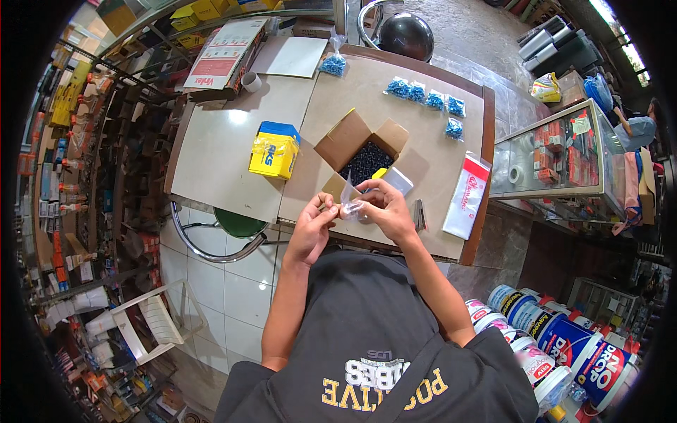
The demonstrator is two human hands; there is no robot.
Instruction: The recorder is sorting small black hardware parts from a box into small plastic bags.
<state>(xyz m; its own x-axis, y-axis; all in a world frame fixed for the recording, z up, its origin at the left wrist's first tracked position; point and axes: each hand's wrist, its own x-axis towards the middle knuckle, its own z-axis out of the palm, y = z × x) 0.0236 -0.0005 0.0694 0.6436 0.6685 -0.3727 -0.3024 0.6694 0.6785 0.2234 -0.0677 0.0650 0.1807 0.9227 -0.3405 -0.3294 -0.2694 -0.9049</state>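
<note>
A small clear plastic bag [351, 205] is between my hands at the table's front edge. My right hand [390, 211] grips it, and my left hand [313, 228] pinches its left edge with thumb and forefinger. The bag's contents cannot be made out. Just beyond my hands stands an open cardboard box [344, 132] holding many small dark pieces [369, 160], perhaps screws. A flat clear plastic sheet or bag [400, 182] lies against the box's near right side. Right of my right hand is a stapler [420, 214].
Several small bags of blue pieces [435, 100] lie at the back right, and a larger tied bag [333, 64] sits farther back. A yellow and blue box [274, 150] stands left. A pack of plastic bags [467, 195] lies right. Paint pails [563, 338] stand beside me.
</note>
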